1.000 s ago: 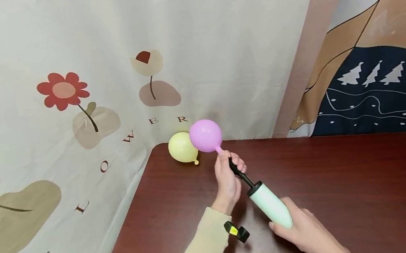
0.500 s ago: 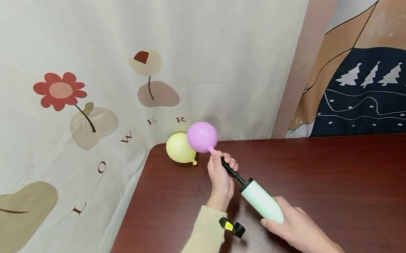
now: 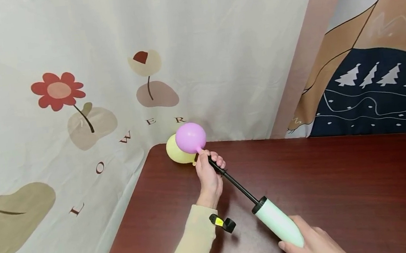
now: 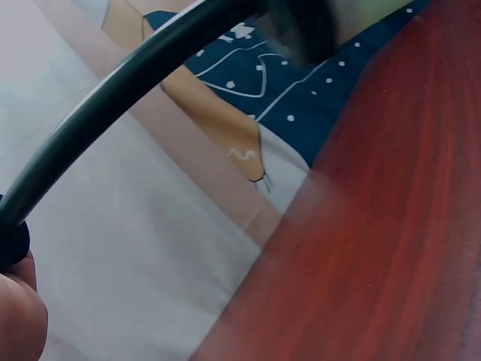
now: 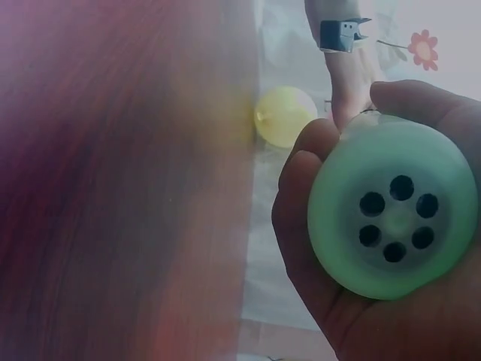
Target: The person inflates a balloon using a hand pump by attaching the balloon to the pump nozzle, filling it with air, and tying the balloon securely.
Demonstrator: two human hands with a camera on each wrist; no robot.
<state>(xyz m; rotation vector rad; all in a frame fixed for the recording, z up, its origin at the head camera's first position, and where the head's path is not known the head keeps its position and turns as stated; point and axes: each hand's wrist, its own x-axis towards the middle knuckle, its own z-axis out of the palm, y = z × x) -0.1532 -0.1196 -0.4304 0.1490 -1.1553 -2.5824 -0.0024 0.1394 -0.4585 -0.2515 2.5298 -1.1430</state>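
A hand balloon pump with a mint-green barrel [image 3: 279,222] and a black rod [image 3: 240,187] slants across the head view. My left hand [image 3: 209,175] grips its black nozzle end, with the fingers also at the neck of a round pink balloon [image 3: 190,138] fitted there. My right hand [image 3: 317,241] is wrapped round the lower part of the green barrel. A long stretch of rod shows between the hands. In the right wrist view the barrel's end cap [image 5: 394,218] shows a ring of several dark holes, with fingers curled round it.
A tied yellow balloon [image 3: 179,151] lies at the table's far left corner, partly behind the pink one. The dark red wooden table [image 3: 342,178] meets a printed curtain [image 3: 236,57] at the back. A black wrist strap [image 3: 223,223] sits on the left sleeve.
The green barrel first moved slightly left, then back down to the right, baring more of the rod. My left hand and the pink balloon have shifted left, covering more of the yellow balloon.
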